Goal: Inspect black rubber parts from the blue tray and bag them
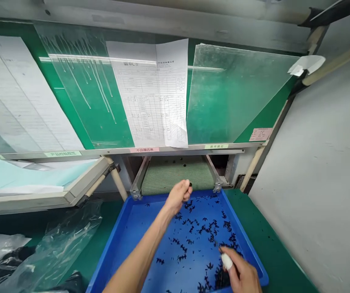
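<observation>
A blue tray [122, 240] lies on the green bench, strewn with several small black parts [203, 230]. My left hand [178, 196] reaches to the tray's far rim, by the end of a green conveyor belt [175, 175], fingers pinched on a small black part. My right hand [242, 273] rests at the tray's near right corner, closed on a thin tool whose tip [216, 243] points into the black parts; one finger wears a white cot.
Clear plastic sheets [232, 93] and a printed form [155, 93] hang on the green back board. A grey wall [324, 171] closes the right side. Crumpled plastic bags [49, 248] lie at the left, under a tilted shelf [40, 183].
</observation>
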A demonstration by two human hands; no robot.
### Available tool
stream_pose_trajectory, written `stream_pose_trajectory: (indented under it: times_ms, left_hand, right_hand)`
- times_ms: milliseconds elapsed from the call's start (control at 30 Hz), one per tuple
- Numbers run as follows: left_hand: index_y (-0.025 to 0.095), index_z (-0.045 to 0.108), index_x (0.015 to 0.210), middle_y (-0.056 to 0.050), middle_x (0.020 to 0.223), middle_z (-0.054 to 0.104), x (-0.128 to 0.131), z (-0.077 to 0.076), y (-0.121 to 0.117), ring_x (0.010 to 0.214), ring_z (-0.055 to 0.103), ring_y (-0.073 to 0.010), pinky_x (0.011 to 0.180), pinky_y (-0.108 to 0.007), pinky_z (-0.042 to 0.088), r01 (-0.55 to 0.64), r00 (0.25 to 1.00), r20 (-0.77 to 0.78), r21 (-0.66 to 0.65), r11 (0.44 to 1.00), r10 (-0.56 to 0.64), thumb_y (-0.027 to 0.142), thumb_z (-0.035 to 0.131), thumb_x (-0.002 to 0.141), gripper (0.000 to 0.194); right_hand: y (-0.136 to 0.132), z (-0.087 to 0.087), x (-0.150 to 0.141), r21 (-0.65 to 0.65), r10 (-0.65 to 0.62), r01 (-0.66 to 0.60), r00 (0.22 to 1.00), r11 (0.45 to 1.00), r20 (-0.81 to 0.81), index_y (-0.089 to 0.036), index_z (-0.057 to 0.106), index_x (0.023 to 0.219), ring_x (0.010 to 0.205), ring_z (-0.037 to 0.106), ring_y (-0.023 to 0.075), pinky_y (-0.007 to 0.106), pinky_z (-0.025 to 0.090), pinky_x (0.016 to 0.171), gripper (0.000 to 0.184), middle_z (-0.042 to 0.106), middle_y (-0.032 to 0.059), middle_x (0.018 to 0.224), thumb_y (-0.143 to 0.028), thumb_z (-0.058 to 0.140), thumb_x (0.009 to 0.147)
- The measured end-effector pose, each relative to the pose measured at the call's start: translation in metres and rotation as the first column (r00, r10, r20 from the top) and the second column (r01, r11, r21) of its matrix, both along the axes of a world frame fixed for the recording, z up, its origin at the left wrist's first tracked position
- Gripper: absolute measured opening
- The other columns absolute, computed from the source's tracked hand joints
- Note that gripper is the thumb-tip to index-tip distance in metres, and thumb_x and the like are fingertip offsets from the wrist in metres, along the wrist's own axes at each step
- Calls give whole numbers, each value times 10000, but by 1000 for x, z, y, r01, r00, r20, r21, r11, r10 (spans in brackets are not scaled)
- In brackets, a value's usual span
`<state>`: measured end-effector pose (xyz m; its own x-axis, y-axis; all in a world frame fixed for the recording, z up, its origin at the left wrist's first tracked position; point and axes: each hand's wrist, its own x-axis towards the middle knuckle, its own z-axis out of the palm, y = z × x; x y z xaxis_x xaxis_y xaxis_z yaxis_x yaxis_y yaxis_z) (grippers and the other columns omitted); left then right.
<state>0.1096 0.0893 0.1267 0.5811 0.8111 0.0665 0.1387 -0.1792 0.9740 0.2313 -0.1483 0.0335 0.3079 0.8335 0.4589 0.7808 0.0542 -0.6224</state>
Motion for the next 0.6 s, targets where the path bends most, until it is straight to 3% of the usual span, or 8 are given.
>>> stream_pose_trajectory:
  times_ms: [33,100,200,300,400,600]
  left_hand:
    - [162,396,763,35,600,384,-5,-4,-26,437,192,-47,433,-197,203,76,975,217,-153,985,-41,494,315,908,371]
    - [156,405,793,44,596,401,-14,-12,-74,433,177,-32,427,-192,158,181,894,449,-346,921,-7,467,447,876,324]
    - [146,421,816,37,599,442,-23,-15,-128,425,201,-20,425,-192,138,260,820,567,-490,832,78,416,500,869,286]
    - [140,438,853,30,615,474,-26,-12,-159,413,216,-11,425,-193,131,295,792,599,-547,783,120,399,505,871,268]
    - [138,473,953,30,615,481,-27,-7,-178,418,241,-15,431,-193,140,264,798,589,-533,804,128,410,488,878,282]
    - [123,522,902,20,608,487,-31,-5,-198,449,317,-37,449,-204,211,64,889,449,-323,944,94,457,438,887,345]
  right_hand:
    - [1,11,0,33,31,-32,998,999,52,-185,661,1051,856,654,146,180,520,710,405,672,45,995,-151,342,804]
    - [1,35,-5,65,10,-16,995,998,96,-198,646,1087,933,635,154,217,525,767,403,658,40,1039,-150,348,818]
    - [-2,63,-24,90,-26,18,996,996,90,-203,625,1111,927,628,147,227,524,769,370,648,50,1037,-164,352,863]
    - [-11,76,-40,111,-16,6,996,994,90,-205,608,1121,864,622,133,220,512,744,348,640,55,981,-169,352,889]
    - [-22,79,-47,110,0,-13,993,994,117,-216,601,1121,788,604,124,216,492,694,334,623,48,914,-173,349,907]
    - [-37,84,-50,123,-44,11,962,992,270,-190,581,1141,697,551,122,223,444,655,328,576,51,817,-162,346,914]
